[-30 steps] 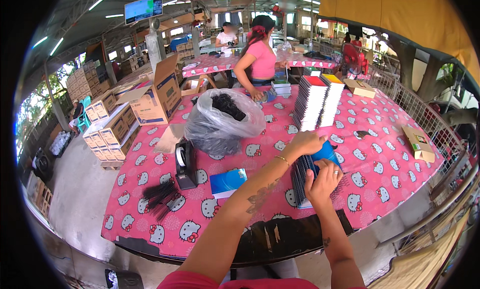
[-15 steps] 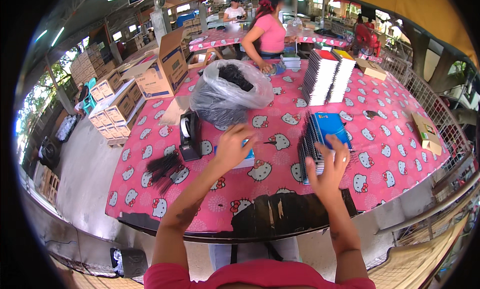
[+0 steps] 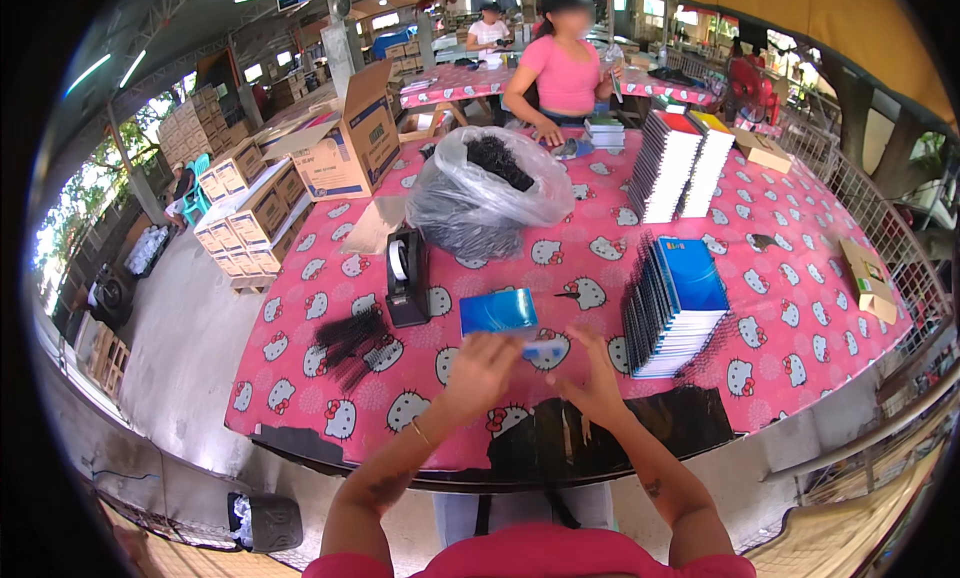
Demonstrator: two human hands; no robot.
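Observation:
A blurred, thin white-and-blue piece (image 3: 541, 349), perhaps a notebook seen nearly edge-on, is pinched in my left hand (image 3: 480, 370). Just beyond that hand lies a blue-covered notebook block (image 3: 499, 311), flat on the pink patterned tablecloth. My right hand (image 3: 592, 386) hovers close to the piece, fingers and thumb spread, holding nothing. To its right stands a stack of blue spiral notebooks (image 3: 690, 288) with black coils. A black tape dispenser (image 3: 407, 278) and a bunch of loose black binding coils (image 3: 352, 344) sit to the left.
A clear plastic bag of black coils (image 3: 487, 193) stands mid-table. Behind it are an open carton (image 3: 345, 148) and tall white-edged notebook stacks (image 3: 665, 168). A flat cardboard box (image 3: 868, 278) lies at right. A co-worker in pink (image 3: 563, 73) stands across the table.
My right hand has left the notebook stack and moved left toward my left hand. The left hand came nearer to me with the thin piece. The co-worker's body turned, and the view shifted slightly.

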